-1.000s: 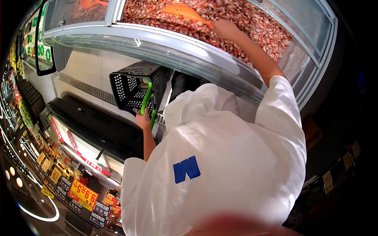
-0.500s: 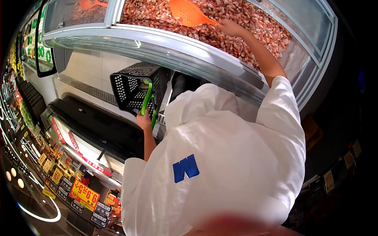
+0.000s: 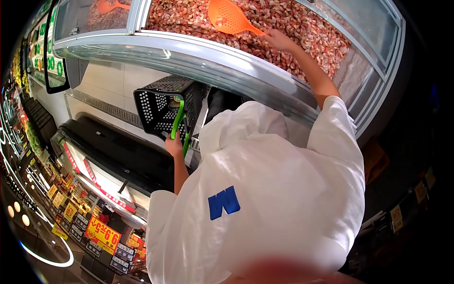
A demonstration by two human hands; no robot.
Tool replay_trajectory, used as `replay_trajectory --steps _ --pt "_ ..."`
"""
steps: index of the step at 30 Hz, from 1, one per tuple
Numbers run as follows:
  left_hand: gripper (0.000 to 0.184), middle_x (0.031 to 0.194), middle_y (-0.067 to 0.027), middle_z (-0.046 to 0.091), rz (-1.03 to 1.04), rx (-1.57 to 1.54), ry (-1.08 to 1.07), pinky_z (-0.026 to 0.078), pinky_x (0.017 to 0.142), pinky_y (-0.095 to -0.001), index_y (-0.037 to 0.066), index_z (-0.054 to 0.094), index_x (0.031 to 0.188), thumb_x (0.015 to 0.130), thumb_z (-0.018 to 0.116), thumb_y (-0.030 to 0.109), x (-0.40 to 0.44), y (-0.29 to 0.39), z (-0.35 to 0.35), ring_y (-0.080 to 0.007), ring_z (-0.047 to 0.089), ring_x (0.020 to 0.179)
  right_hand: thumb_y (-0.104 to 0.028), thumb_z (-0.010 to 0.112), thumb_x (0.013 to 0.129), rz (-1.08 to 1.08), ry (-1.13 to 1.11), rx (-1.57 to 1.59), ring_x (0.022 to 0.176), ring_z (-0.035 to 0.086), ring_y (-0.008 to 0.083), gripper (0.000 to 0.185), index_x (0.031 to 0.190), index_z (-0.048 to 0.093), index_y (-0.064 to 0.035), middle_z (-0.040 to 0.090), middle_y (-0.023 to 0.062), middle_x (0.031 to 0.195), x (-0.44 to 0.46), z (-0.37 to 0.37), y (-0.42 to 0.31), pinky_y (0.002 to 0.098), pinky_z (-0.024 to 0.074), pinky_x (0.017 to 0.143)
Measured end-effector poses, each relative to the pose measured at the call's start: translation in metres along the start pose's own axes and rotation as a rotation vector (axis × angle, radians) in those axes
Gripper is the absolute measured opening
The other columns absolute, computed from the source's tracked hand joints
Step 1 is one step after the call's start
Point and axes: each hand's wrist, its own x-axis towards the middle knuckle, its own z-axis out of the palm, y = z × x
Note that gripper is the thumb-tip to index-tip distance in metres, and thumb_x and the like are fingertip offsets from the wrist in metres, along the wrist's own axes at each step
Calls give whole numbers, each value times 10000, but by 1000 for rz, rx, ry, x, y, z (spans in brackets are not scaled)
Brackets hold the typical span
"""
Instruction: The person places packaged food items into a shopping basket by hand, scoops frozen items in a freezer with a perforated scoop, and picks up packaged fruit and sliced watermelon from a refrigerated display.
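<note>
The right hand (image 3: 280,39) holds 1 orange scoop (image 3: 231,17) over pink bits (image 3: 269,14) in the freezer (image 3: 198,47). The left hand (image 3: 174,144) grips the green handle (image 3: 178,118) of 1 black basket (image 3: 191,97) outside the freezer. Moving the scoop calls for a firm hold.

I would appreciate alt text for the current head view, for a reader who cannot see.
A person's right hand holds an orange perforated scoop over reddish pieces in a display case, while their left hand grips the green handle of a black basket.
</note>
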Motion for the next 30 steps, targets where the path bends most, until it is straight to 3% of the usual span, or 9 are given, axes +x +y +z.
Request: replay_trajectory --steps 7,12,19,25,30 --pt "381 629 -182 566 0 15 -12 406 551 -410 23 609 743 694 601 400 0 -2 1 -348 563 617 -345 424 867 36 8 104 396 375 92 344 864 542 -22 341 -34 473 -14 4 0 257 391 415" --pt "378 640 -171 577 -12 30 7 413 555 -400 37 625 786 688 606 402 1 -5 2 -336 570 623 -273 430 873 113 -10 352 376 324 73 276 802 531 -27 384 -24 477 -18 6 -14 242 274 359" --pt "361 662 -165 590 -11 12 18 434 576 -408 55 637 798 663 620 389 -1 2 0 -341 572 641 -267 382 890 152 46 373 357 328 90 286 864 507 -11 388 -11 480 -22 9 -85 250 300 369" --pt "359 676 -170 595 -56 45 -39 442 592 -418 67 639 806 665 614 396 7 -7 4 -351 575 665 -281 366 896 77 32 386 341 359 98 280 828 472 -31 408 4 497 28 18 -100 238 314 340" --pt "350 603 -190 560 -25 65 -38 434 548 -433 49 619 749 687 597 393 19 -7 6 -377 556 609 -276 334 906 56 102 353 359 359 93 277 940 467 -35 408 5 507 89 25 -119 244 324 361"
